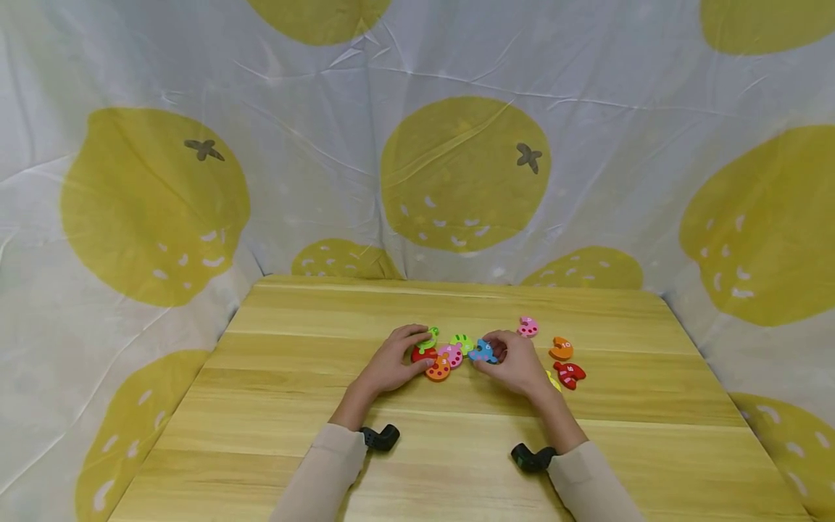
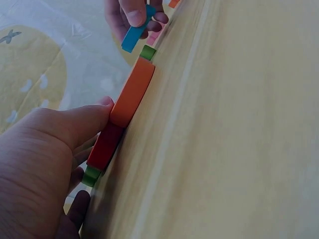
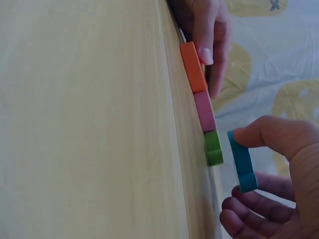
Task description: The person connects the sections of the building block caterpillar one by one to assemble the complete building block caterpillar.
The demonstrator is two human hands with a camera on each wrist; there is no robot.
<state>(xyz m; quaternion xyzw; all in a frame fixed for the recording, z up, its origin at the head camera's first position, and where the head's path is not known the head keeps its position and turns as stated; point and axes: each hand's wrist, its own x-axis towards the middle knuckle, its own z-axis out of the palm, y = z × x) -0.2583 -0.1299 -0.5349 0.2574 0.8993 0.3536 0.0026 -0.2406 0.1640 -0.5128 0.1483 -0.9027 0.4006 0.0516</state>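
1. I see the right hand's [image 1: 515,360] fingers clamped on the blue piece [image 1: 481,353], up off the bench [image 1: 450,449], beside the green striped piece [image 1: 460,341].
2. The left hand [image 1: 391,360] has thumb and fingers apart, thumb touching the dotted orange piece [image 1: 438,370].
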